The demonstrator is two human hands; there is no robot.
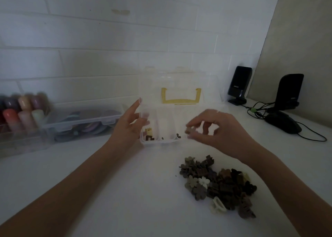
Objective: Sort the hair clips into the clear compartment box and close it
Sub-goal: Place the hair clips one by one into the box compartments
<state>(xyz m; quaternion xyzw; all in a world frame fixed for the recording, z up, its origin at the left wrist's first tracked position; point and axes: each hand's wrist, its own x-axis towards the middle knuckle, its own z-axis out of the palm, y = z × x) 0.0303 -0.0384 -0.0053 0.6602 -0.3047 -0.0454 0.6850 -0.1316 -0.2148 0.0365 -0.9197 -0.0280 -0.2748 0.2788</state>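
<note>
A clear compartment box (159,141) stands open at the table's middle, its lid (179,82) with a yellow handle (181,97) raised behind it. A few clips, one yellow and some dark brown (149,135), lie in its front compartments. My left hand (130,124) rests against the box's left side, fingers spread. Above the box's right front corner, my right hand (215,129) pinches a small greyish-brown hair clip (190,130) between thumb and fingers. A pile of brown, grey and cream hair clips (218,184) lies on the white table near my right forearm.
At the left stand a clear bin of coloured bottles (21,114) and a clear lidded case of flat items (84,121). Two black speakers (239,84) (290,91), a black mouse (283,124) and cables sit at the right. A tiled wall lies behind.
</note>
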